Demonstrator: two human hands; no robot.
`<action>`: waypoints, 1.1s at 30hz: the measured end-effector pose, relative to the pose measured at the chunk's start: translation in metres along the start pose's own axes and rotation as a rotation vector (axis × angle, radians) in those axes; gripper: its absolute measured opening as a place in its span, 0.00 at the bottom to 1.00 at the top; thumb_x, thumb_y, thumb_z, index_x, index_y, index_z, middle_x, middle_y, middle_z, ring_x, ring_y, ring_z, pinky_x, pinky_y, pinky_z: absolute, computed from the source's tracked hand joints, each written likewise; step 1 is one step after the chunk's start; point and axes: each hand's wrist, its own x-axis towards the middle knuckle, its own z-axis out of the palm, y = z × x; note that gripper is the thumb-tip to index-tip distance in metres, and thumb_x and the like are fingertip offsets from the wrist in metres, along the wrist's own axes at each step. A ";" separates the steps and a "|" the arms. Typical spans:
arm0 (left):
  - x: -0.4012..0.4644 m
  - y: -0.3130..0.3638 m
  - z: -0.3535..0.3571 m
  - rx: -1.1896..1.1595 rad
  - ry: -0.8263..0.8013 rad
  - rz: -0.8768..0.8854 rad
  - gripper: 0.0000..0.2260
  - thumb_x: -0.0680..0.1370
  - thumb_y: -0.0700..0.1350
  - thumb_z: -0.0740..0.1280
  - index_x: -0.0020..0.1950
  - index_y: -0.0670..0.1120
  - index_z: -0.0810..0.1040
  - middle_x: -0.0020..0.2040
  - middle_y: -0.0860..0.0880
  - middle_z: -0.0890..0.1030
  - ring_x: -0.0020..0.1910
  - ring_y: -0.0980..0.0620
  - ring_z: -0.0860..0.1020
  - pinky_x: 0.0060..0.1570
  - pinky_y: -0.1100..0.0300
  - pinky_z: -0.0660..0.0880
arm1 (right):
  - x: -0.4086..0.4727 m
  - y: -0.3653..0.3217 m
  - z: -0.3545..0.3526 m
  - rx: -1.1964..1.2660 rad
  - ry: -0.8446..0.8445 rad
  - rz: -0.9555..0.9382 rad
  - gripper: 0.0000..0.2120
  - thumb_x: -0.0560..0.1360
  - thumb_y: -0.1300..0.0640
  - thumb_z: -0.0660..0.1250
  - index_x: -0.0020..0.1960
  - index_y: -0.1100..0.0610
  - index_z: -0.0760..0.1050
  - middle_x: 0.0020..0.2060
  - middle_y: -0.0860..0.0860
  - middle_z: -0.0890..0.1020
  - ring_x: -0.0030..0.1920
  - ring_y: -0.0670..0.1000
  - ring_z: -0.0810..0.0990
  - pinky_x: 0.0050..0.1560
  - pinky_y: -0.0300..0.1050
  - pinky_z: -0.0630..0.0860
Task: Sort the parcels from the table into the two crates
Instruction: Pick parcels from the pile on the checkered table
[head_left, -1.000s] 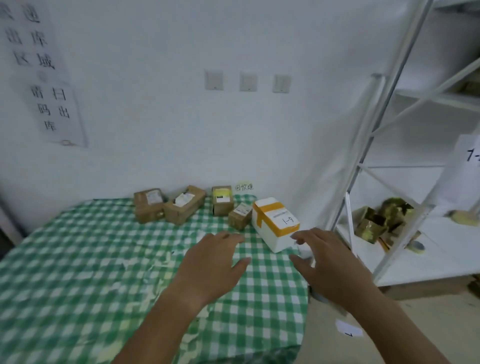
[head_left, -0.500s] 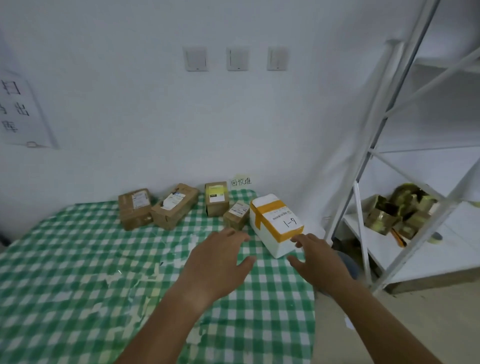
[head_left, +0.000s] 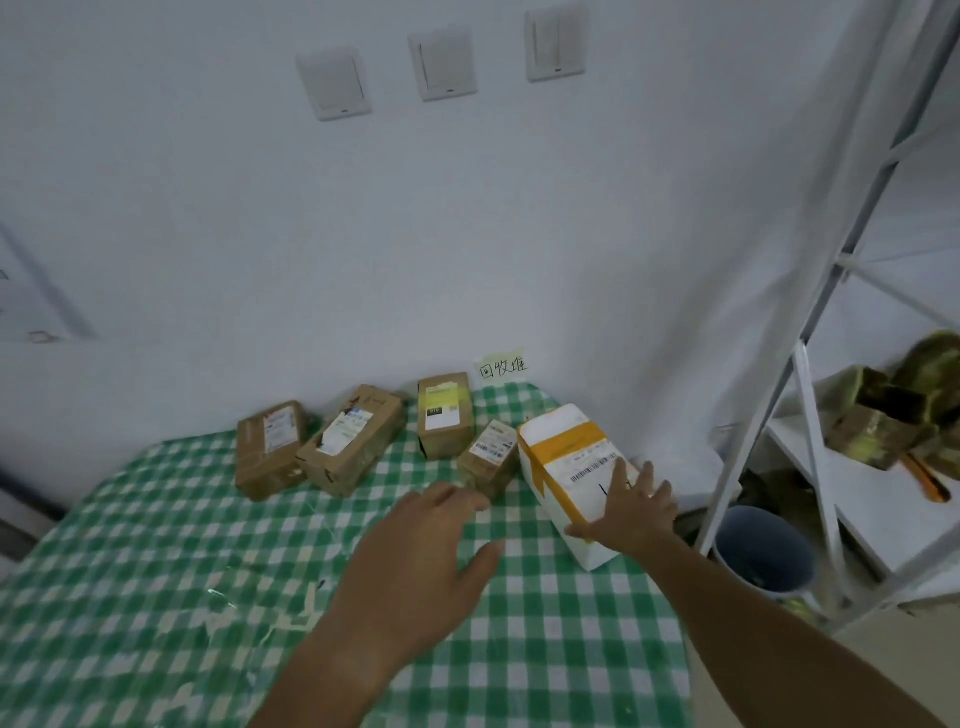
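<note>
A white parcel with an orange tape band (head_left: 563, 452) lies at the right end of the green checked table (head_left: 156, 561). My right hand (head_left: 631, 512) rests flat on its near top, fingers spread, thumb along the near side. My left hand (head_left: 423, 566) hovers open over the cloth, fingertips close to a small brown parcel (head_left: 488, 462). Three more brown parcels stand along the wall: a left one (head_left: 267, 449), a long one (head_left: 353, 441) and an upright one with a yellow label (head_left: 445, 421). No crate is in view.
A white metal rack (head_left: 810, 332) stands right of the table, with crumpled tape-covered cardboard (head_left: 883, 415) on a shelf. A grey bucket (head_left: 761, 551) sits on the floor beside the table's right edge. A paper note (head_left: 503, 366) is stuck on the wall.
My right hand has moved forward from beside the white parcel onto its top. My left hand has advanced a little toward the small brown parcel. The camera has come closer and tilted down.
</note>
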 end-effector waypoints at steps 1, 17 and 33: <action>0.001 -0.005 0.000 0.001 -0.006 -0.014 0.21 0.82 0.64 0.62 0.74 0.60 0.71 0.69 0.64 0.73 0.67 0.62 0.71 0.65 0.62 0.72 | 0.007 0.001 0.005 0.007 -0.017 0.024 0.73 0.57 0.18 0.68 0.81 0.52 0.32 0.81 0.63 0.42 0.79 0.70 0.47 0.76 0.70 0.53; 0.003 -0.075 -0.029 -0.052 0.004 0.033 0.22 0.82 0.65 0.61 0.75 0.62 0.70 0.69 0.67 0.70 0.66 0.65 0.69 0.65 0.64 0.71 | -0.037 -0.041 0.006 0.303 0.249 0.032 0.69 0.59 0.28 0.75 0.79 0.52 0.33 0.73 0.63 0.49 0.75 0.67 0.53 0.75 0.63 0.61; 0.005 -0.168 -0.141 -0.158 0.153 0.340 0.37 0.74 0.70 0.67 0.80 0.62 0.60 0.71 0.67 0.61 0.67 0.61 0.64 0.67 0.60 0.69 | -0.279 -0.117 -0.150 0.037 0.599 -0.358 0.65 0.59 0.25 0.67 0.79 0.46 0.31 0.74 0.47 0.46 0.73 0.52 0.48 0.72 0.53 0.65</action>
